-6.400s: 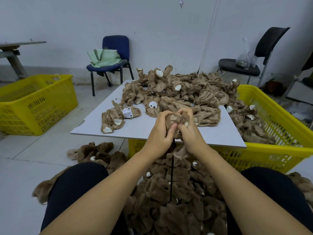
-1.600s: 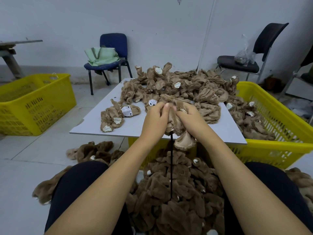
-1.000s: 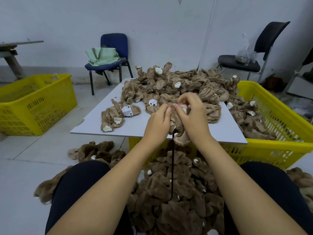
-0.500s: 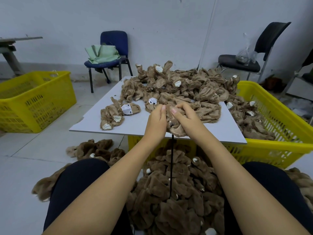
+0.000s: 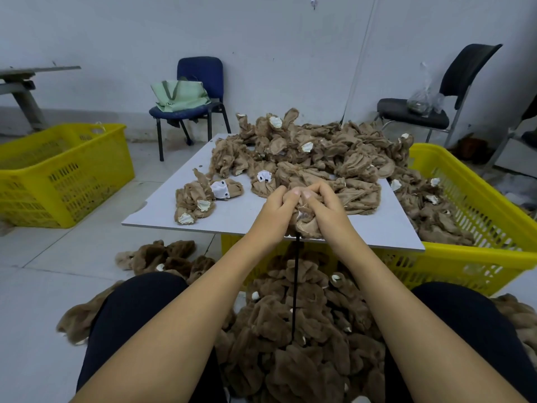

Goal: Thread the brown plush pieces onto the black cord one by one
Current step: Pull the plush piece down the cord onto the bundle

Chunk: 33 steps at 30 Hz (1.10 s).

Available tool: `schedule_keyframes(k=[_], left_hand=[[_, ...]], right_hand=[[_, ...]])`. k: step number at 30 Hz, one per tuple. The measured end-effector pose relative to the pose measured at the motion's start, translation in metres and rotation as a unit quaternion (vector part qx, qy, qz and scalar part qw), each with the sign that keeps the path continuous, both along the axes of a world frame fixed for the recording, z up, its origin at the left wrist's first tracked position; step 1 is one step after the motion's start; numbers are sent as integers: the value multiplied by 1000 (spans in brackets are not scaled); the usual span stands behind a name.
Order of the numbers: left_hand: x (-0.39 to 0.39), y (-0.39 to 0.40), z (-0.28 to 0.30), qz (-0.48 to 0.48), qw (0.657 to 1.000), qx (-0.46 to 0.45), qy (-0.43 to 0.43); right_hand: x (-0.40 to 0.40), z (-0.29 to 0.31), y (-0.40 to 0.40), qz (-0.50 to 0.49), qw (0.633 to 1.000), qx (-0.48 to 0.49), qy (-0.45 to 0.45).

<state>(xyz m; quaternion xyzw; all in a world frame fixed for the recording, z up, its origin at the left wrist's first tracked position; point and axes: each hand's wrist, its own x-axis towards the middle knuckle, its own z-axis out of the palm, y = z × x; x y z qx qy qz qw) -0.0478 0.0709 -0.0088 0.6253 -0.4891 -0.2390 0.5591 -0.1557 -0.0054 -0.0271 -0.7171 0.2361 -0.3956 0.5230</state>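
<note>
Spreading over the far half of the counter, the loose heap of brown plush pieces is the largest thing here and the landmark for the rest. Right of that heap a yellow basket holds more of them; nearer than the heap, below the counter's near edge and between the person's knees, lies the darker mass of threaded pieces already on the line.

From that mass the black cord rises almost straight up, its long axis vertical, and disappears into the underside of the single plush piece held over the counter's near edge, just short of the heap. The cord's upper end is hidden inside the fabric and behind the fingers, so I cannot tell how far through it has come.

The left hand and right hand meet above that piece, fingertips almost touching, both sets of fingers curled tight and pinching the cloth from either side. Both hands are equally near the cord, which lies directly below the point where they meet.

My judgement: the piece is mid-threading, and the coming move is a push straight down along the cord's axis toward the mass below, with one hand keeping the cord's top.
</note>
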Motion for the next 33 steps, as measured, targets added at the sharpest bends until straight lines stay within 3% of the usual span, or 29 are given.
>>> schedule_keyframes(k=[9,17,24,28,33], left_hand=[[7,-1,-4,-73,996,1,-51],[8,3,0,-115,993,19,-22],[-2,-3,-4,-55,996,-41,50],[-2,-5,-4,-17,998,-58,36],[-6,3,-1,-54,996,-62,44]], right_hand=[[-4,16,-2,2,997,68,19],[-4,23,0,15,990,137,-9],[-1,16,6,14,986,158,-56],[0,13,12,11,984,158,-85],[-2,13,12,29,979,179,-95]])
